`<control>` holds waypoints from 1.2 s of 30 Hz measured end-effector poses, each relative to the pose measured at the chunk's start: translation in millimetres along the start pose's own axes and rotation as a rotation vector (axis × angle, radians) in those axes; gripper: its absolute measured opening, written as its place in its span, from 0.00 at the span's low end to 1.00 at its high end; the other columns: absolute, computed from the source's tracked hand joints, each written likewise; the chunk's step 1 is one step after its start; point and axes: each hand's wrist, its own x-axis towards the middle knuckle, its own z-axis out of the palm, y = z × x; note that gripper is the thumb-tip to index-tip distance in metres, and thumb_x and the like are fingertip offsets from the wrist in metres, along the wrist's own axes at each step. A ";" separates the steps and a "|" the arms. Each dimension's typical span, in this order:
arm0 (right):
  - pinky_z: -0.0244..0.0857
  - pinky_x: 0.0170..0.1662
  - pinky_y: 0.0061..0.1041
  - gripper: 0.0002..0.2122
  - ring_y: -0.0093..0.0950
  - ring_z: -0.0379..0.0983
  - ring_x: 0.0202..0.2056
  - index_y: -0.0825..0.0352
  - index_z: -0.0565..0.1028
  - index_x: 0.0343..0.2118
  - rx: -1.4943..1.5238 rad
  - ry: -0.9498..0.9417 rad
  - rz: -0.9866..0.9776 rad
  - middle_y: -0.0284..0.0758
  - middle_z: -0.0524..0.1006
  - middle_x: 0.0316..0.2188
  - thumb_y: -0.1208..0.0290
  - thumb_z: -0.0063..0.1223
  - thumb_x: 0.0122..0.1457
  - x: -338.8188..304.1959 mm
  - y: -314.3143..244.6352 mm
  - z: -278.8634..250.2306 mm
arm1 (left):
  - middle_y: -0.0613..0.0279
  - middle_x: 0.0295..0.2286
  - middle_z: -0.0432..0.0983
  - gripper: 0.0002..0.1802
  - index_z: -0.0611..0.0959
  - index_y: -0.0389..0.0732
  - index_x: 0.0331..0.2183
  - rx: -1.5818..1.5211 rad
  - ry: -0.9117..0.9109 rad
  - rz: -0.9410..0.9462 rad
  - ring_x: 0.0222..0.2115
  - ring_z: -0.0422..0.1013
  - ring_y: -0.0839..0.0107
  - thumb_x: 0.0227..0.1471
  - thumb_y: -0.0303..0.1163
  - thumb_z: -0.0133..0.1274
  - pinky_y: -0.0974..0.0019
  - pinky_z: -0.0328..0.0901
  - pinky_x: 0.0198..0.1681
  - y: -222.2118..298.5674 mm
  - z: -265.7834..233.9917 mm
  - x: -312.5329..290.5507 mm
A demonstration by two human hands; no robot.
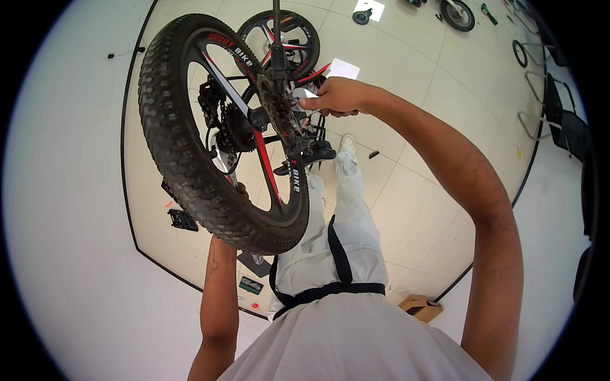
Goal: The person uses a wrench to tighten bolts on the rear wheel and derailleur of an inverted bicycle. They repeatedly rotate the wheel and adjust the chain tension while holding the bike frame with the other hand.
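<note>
A bicycle wheel with a thick knobby black tyre (181,165) and red-and-white spokes stands high in front of me. Its sprockets (238,130) and chain show between the spokes. My left hand (242,189) is mostly hidden behind the tyre; its fingertips close by the lower end of a silver wrench-like tool (222,154), which reaches up beside the sprockets. To the right of the hub, my right hand (340,97) is closed, thumb pointing at the dark frame parts (279,105). Whatever its curled fingers grip is too small and covered to make out.
Beyond stands the bicycle's other wheel (305,38). Black chairs (565,120) line the right side. On the tiled floor lie a white sheet (344,68), a round black object (362,16), a black pedal-like part (183,220), a green case (251,285) and a cardboard box (420,308).
</note>
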 end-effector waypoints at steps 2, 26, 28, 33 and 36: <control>0.47 0.17 0.21 0.21 0.17 0.56 0.12 0.67 0.75 0.22 0.192 -0.064 0.068 0.28 0.66 0.12 0.50 0.53 0.58 -4.8 -5.3 -8.1 | 0.72 0.14 0.58 0.29 0.72 0.40 0.25 0.003 0.003 0.002 0.11 0.53 0.79 0.57 0.59 0.45 0.73 0.49 0.13 0.7 2.6 -1.3; 0.48 0.17 0.18 0.16 0.14 0.52 0.15 0.66 0.73 0.40 0.270 -0.485 0.106 0.27 0.64 0.20 0.57 0.44 0.64 -17.4 4.7 -42.1 | 0.72 0.14 0.58 0.25 0.72 0.42 0.26 -0.074 0.024 -0.024 0.12 0.51 0.80 0.59 0.55 0.46 0.74 0.46 0.15 2.2 7.4 -3.7; 0.47 0.16 0.18 0.16 0.14 0.51 0.15 0.66 0.72 0.36 0.153 -0.439 0.143 0.24 0.61 0.17 0.56 0.43 0.64 -18.0 -2.1 -36.4 | 0.72 0.15 0.58 0.25 0.72 0.41 0.26 -0.041 0.022 -0.016 0.12 0.51 0.80 0.59 0.55 0.46 0.74 0.46 0.15 6.9 13.8 -10.7; 0.52 0.17 0.26 0.19 0.21 0.57 0.15 0.67 0.70 0.29 -0.088 -0.192 0.050 0.27 0.63 0.15 0.54 0.43 0.65 -23.7 -5.0 -21.8 | 0.72 0.15 0.58 0.25 0.71 0.42 0.26 0.007 0.037 0.011 0.12 0.51 0.80 0.59 0.55 0.47 0.75 0.46 0.15 4.4 6.7 -9.4; 0.60 0.23 0.35 0.17 0.33 0.65 0.18 0.71 0.71 0.30 -0.333 0.127 -0.538 0.37 0.71 0.18 0.58 0.43 0.65 -8.5 27.5 -2.0 | 0.72 0.15 0.57 0.25 0.71 0.42 0.27 0.055 0.071 -0.008 0.12 0.51 0.81 0.59 0.55 0.47 0.75 0.46 0.15 3.0 5.1 -4.9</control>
